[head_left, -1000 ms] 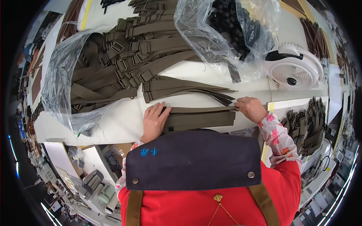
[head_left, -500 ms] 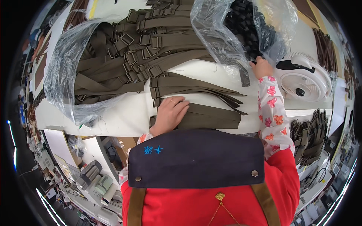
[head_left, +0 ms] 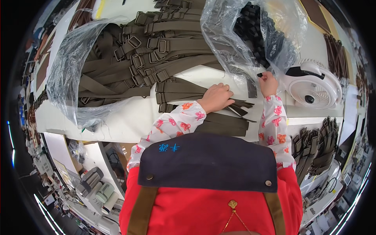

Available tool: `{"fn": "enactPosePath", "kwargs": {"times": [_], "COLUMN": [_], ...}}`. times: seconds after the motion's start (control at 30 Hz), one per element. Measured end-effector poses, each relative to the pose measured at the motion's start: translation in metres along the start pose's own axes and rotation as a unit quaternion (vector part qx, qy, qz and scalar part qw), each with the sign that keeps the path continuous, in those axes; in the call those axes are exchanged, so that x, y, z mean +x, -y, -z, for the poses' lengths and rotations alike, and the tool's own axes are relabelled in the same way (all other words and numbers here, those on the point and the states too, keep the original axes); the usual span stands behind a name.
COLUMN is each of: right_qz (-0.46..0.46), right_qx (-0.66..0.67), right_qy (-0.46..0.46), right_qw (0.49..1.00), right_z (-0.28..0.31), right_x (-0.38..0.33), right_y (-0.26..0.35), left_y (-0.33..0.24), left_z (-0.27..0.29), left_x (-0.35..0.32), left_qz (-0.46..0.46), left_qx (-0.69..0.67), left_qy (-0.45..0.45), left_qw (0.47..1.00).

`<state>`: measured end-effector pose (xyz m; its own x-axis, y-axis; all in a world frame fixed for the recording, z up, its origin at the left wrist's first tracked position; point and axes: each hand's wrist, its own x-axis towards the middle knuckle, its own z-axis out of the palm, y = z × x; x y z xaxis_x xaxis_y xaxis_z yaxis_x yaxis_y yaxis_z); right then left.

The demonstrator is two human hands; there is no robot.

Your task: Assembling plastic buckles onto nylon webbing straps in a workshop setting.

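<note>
My left hand (head_left: 216, 97) rests on a bundle of olive-brown webbing straps (head_left: 184, 91), its bent fingers closed around them near their loose ends. Cut strap ends (head_left: 243, 105) stick out to the right of it. Between the thumb and fingers of my right hand (head_left: 268, 84) is a small black plastic piece (head_left: 260, 75); its exact kind is too small to tell. That hand is just below a clear plastic bag (head_left: 225, 43) full of similar black pieces (head_left: 250, 29). Closer to me lies another flat stack of straps (head_left: 223, 124).
Many straps with metal buckles (head_left: 137, 60) spill from a second clear bag (head_left: 64, 74) on the left. A white fan (head_left: 313, 88) stands at the right, above more hanging straps (head_left: 317, 143). A short dark strip (head_left: 252, 88) lies on the white table (head_left: 129, 117).
My left hand has moved right, from the buckle end of the straps to their loose ends. My right hand has drawn back slightly toward me from the bag, with the black piece in its fingers.
</note>
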<state>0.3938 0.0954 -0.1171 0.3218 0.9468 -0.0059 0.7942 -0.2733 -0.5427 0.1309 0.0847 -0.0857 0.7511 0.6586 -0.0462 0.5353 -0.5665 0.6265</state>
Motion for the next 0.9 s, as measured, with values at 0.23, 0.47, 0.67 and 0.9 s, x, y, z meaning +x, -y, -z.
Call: {"fn": "enactPosePath", "kwargs": {"times": [0.23, 0.47, 0.67, 0.9], "right_qz": [0.094, 0.114, -0.1, -0.158], "right_qx": [-0.095, 0.168, 0.548, 0.602], "right_qy": [-0.069, -0.055, 0.137, 0.185], "right_qw": [0.989, 0.978, 0.819, 0.76], "right_z": [0.0, 0.027, 0.067, 0.075], "right_x": [-0.008, -0.024, -0.075, -0.11], "right_y": [0.008, 0.045, 0.078, 0.084], "left_y": [0.002, 0.008, 0.012, -0.003], "left_z": [0.006, -0.009, 0.014, 0.003], "left_x": [-0.001, -0.006, -0.011, 0.007], "left_qz": [0.058, 0.039, 0.106, 0.012], "left_qx": [-0.068, -0.135, -0.218, -0.098], "left_qy": [0.12, -0.004, 0.033, 0.131], "left_qw": [0.989, 0.99, 0.97, 0.986]}}
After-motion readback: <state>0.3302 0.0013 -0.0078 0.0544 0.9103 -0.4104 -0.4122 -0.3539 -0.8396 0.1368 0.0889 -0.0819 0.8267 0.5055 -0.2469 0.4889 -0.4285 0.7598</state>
